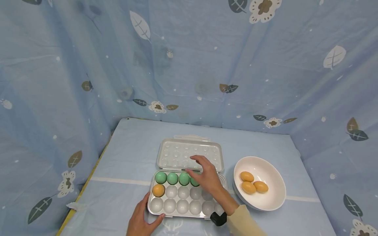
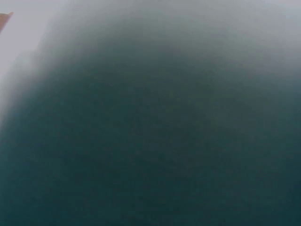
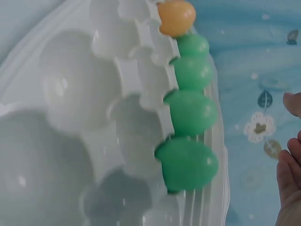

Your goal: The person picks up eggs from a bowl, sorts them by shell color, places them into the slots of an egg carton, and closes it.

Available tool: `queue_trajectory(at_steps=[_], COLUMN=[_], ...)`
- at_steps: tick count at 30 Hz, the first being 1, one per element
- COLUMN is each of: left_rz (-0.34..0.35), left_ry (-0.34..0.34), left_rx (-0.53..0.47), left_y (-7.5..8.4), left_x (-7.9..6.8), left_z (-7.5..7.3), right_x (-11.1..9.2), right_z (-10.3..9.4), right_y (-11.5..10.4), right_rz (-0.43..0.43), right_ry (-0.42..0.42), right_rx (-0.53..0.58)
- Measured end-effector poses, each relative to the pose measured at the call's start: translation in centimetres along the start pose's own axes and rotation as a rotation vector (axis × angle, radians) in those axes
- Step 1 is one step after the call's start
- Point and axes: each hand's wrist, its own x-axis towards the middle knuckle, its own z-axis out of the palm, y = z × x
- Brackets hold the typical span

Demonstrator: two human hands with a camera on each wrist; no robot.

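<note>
An egg carton (image 1: 183, 216) lies unlatched, its lid (image 1: 190, 157) folded flat to the back. Along its far row sit several green eggs (image 1: 172, 178), and an orange egg (image 1: 158, 190) fills the leftmost cup of the middle row. My left hand (image 1: 141, 218) touches the carton's front left corner, thumb along the front edge and fingers at the side. Above the back row hovers my right hand (image 1: 206, 175), thumb and forefinger apart with nothing between them. The right wrist view catches part of that hand (image 3: 291, 174) beyond the green eggs (image 3: 190, 162).
A white bowl (image 1: 276, 193) with three orange eggs (image 1: 248, 187) stands right of the carton. The table (image 1: 130, 157) wears a light blue cloth, and patterned curtains (image 1: 189, 65) rise behind and at both sides. The left wrist view is mostly a dark blur.
</note>
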Motion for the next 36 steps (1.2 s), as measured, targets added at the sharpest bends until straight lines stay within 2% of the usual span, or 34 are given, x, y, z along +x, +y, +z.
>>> queue_trajectory(at_steps=[10,18,26,36], left_rz=[-0.039,-0.042,-0.043,-0.031], left_ry=[-0.028,-0.027,-0.027,-0.013], left_rx=[-0.01,-0.008,-0.006,-0.01], left_y=[0.1,0.0,0.1,-0.1], left_x=[0.0,0.0,0.0,-0.1], left_z=[0.0,0.1,0.0,0.2], right_x=[-0.3,-0.5,-1.4,-3.0], right_z=[-2.8,-5.3,-7.5,-10.4], right_y=[2.3,3.3,4.9,6.8], right_rz=[0.035,0.079,0.175,0.215], right_ry=[0.064,0.07,0.107,0.161], right_rx=[-0.029,-0.055,-0.11,-0.159])
